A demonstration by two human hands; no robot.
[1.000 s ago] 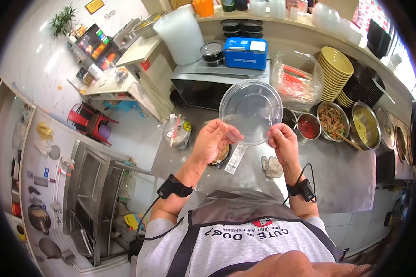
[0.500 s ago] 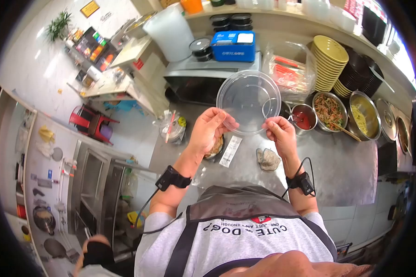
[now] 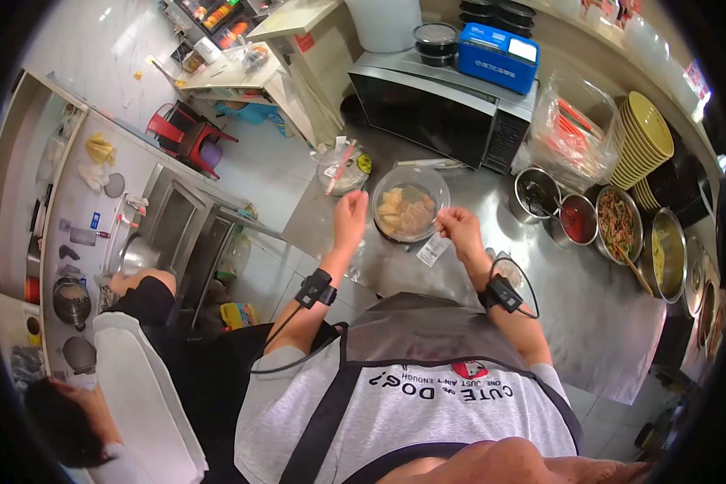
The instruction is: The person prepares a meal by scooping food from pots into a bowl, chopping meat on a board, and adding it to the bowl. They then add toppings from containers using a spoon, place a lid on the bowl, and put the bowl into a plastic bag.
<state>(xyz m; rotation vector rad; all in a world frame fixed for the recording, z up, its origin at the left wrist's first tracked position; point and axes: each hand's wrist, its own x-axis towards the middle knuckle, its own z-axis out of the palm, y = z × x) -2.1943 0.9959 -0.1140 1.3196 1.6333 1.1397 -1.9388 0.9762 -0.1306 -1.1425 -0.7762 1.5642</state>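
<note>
A round clear plastic lid (image 3: pixel 432 182) lies over a black-based bowl of food (image 3: pixel 411 211) on the steel counter; yellowish and brown pieces show through it. My left hand (image 3: pixel 351 219) is closed, its fingertips right at the lid's left rim. On the opposite side my right hand (image 3: pixel 461 231) pinches the lid's edge between thumb and fingers. A printed paper slip (image 3: pixel 433 250) lies just in front of the bowl, near my right hand. Behind my left hand sits a clear plastic bag (image 3: pixel 336 168) with a red-and-white strip across it.
A microwave (image 3: pixel 427 109) stands behind the bowl, with a blue box (image 3: pixel 498 58) on top. To the right are metal pots, a bowl of mixed shreds (image 3: pixel 618 222) and stacked yellow bowls (image 3: pixel 645 137). A co-worker (image 3: pixel 64 419) is at the lower left, beside the sink area.
Both hands have lowered the lid from in front of the microwave down over the bowl of food. The view has shifted, and the co-worker shows more at the lower left.
</note>
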